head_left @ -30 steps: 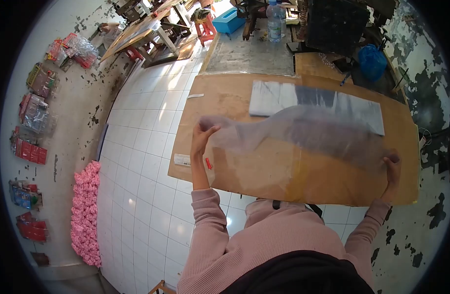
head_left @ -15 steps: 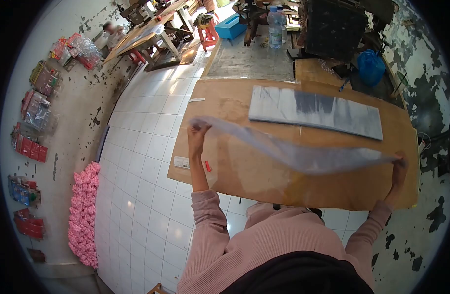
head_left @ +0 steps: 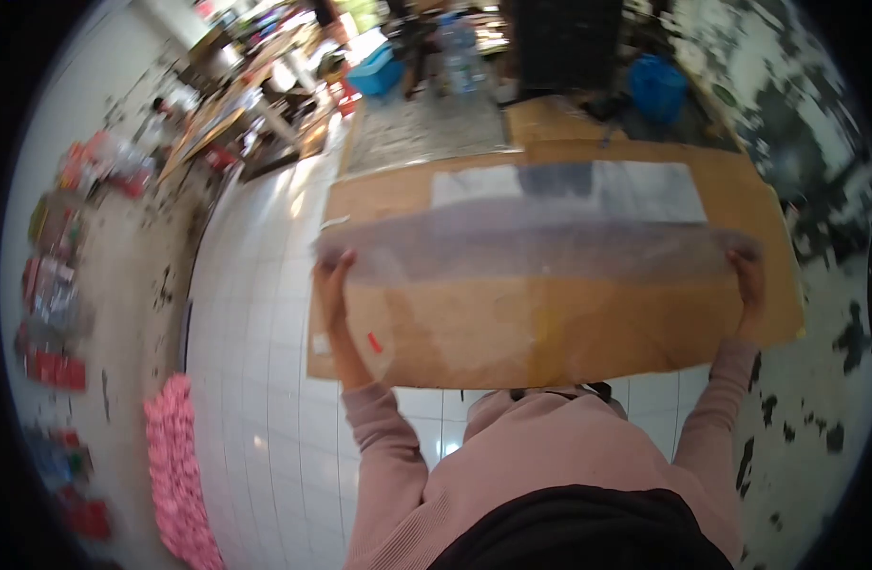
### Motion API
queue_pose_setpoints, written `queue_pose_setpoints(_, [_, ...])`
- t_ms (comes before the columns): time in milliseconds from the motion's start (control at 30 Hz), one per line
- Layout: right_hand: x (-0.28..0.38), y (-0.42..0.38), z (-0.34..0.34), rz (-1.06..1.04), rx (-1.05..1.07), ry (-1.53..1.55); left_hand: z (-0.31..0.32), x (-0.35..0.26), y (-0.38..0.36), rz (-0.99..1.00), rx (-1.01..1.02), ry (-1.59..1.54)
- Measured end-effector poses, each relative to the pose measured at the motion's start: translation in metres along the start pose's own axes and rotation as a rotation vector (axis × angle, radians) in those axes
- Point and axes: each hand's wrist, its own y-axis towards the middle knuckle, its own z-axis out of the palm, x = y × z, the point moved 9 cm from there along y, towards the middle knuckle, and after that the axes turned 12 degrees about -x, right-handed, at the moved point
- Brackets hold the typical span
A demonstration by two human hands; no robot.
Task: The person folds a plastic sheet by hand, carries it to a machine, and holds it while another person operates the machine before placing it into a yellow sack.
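A long, see-through greyish plastic sheet [head_left: 540, 249] is stretched nearly flat between my two hands, above the brown-topped table. My left hand [head_left: 334, 275] pinches its left end. The other end is gripped by the fingers of my right hand [head_left: 747, 269]. Just beyond it lies a long pale-and-grey stack of what look like similar sheets [head_left: 650, 182], its near edge partly covered by the held sheet. A small red object [head_left: 375, 343] rests on the table near my left forearm.
The brown tabletop [head_left: 455, 332] has a grey surface [head_left: 426, 133] behind it. At the back stand plastic bottles [head_left: 458, 57], a blue bin [head_left: 375, 71], a dark upright panel [head_left: 569, 47] and a blue bag [head_left: 656, 87]. Pink bundled material [head_left: 181, 475] is at left.
The plastic sheet was sagging and twisted; now it is pulled straighter and spread flatter. My right hand has risen toward the stack. The camera view has shifted.
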Motion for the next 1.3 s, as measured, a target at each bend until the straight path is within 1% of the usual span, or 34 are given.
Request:
queue_pose_setpoints(67, [-0.019,-0.003,-0.025,-0.118,-0.007,-0.177,-0.004,0.014,-0.009,-0.033,0.059,-0.104])
queue_pose_setpoints(100, [-0.018,-0.02,-0.012,-0.118,-0.037,-0.149,-0.006,0.01,-0.018,-0.026,0.029,-0.041])
queue_pose_setpoints(133, [-0.026,-0.029,0.006,-0.034,0.01,-0.098,0.001,0.02,-0.025,-0.068,0.032,-0.176])
queue_pose_setpoints(200, [-0.032,-0.031,0.009,-0.028,-0.007,-0.169,0.0,0.05,-0.019,-0.07,0.068,-0.111])
queue_pose_setpoints(267, [-0.029,-0.023,0.019,-0.038,0.117,-0.187,-0.001,0.042,-0.005,-0.092,0.062,-0.008])
queue_pose_setpoints(300, [-0.014,-0.02,0.005,-0.044,0.095,-0.242,0.01,0.018,-0.014,-0.102,0.014,-0.042])
queue_pose_setpoints(367, [0.001,-0.017,-0.002,-0.032,0.068,-0.314,0.001,0.015,0.003,-0.157,0.044,0.0])
queue_pose_setpoints(400, [0.005,-0.014,-0.004,-0.062,0.041,-0.327,0.001,0.005,0.004,-0.2,0.061,0.003])
queue_pose_setpoints(433, [0.006,-0.012,-0.004,-0.088,0.018,-0.339,-0.001,0.013,0.01,-0.262,0.099,-0.032])
queue_pose_setpoints(500, [-0.01,-0.007,-0.01,-0.054,-0.005,-0.483,0.008,0.026,0.008,-0.334,0.203,0.14])
queue_pose_setpoints(533, [-0.031,-0.002,-0.012,0.003,-0.003,-0.614,0.009,0.035,0.006,-0.37,0.25,0.227])
queue_pose_setpoints(567, [-0.052,0.001,-0.015,0.06,0.002,-0.744,0.003,0.067,0.009,-0.387,0.278,0.306])
queue_pose_setpoints(600, [-0.074,-0.002,-0.012,0.177,0.07,-0.609,0.003,0.087,-0.001,-0.465,0.255,0.244])
queue_pose_setpoints(667, [-0.109,-0.018,-0.005,0.404,0.198,-0.33,-0.001,0.106,-0.012,-0.42,0.302,0.393])
queue_pose_setpoints(700, [-0.108,-0.023,-0.01,0.429,0.133,-0.319,-0.006,0.113,-0.011,-0.411,0.301,0.349])
queue_pose_setpoints(767, [-0.097,-0.038,-0.022,0.48,0.004,-0.31,-0.013,0.104,-0.007,-0.299,0.234,0.532])
queue_pose_setpoints(800, [-0.096,-0.041,-0.027,0.459,-0.017,-0.362,-0.017,0.101,-0.006,-0.244,0.202,0.625])
queue_pose_setpoints(833, [-0.096,-0.041,-0.031,0.437,-0.04,-0.412,-0.017,0.088,0.001,-0.062,0.192,0.838])
queue_pose_setpoints(867, [-0.095,-0.042,-0.035,0.414,-0.063,-0.46,-0.009,0.069,0.004,0.194,0.081,0.935])
queue_pose_setpoints(933, [-0.093,-0.044,-0.032,0.38,-0.061,-0.49,0.049,0.004,-0.022,0.716,-0.152,1.088])
queue_pose_setpoints(967, [-0.09,-0.045,-0.027,0.363,-0.057,-0.507,0.092,-0.008,-0.033,0.71,-0.007,0.904])
queue_pose_setpoints(1000, [-0.083,-0.049,-0.026,0.316,-0.097,-0.668,0.142,-0.028,-0.051,0.698,0.13,0.717])
queue_pose_setpoints(1033, [-0.072,-0.053,-0.019,0.265,-0.135,-0.831,0.197,-0.067,-0.084,0.59,0.228,0.666])
queue_pose_setpoints(1067, [-0.065,-0.058,-0.012,0.211,-0.172,-0.991,0.242,-0.076,-0.113,0.651,0.377,0.499])
queue_pose_setpoints(1100, [-0.056,-0.063,-0.004,0.07,-0.276,-1.057,0.287,-0.084,-0.145,0.663,0.528,0.368])
queue_pose_setpoints(1133, [-0.051,-0.071,0.005,-0.073,-0.381,-1.119,0.328,-0.089,-0.183,0.804,0.64,0.309])
queue_pose_setpoints(1167, [-0.044,-0.079,0.013,-0.221,-0.488,-1.174,0.361,-0.101,-0.216,0.754,0.727,0.234])
queue_pose_setpoints(1200, [-0.038,-0.085,0.02,-0.323,-0.524,-1.207,0.39,-0.109,-0.245,0.771,0.824,0.225])
queue_pose_setpoints(1233, [-0.033,-0.09,0.025,-0.425,-0.561,-1.239,0.414,-0.108,-0.266,0.73,0.929,0.208])
queue_pose_setpoints(1267, [-0.029,-0.095,0.029,-0.524,-0.597,-1.271,0.434,-0.106,-0.28,0.723,0.925,0.153])
queue_pose_setpoints(1300, [-0.034,-0.096,0.029,-0.529,-0.599,-1.278,0.451,-0.1,-0.292,0.713,0.924,0.096])
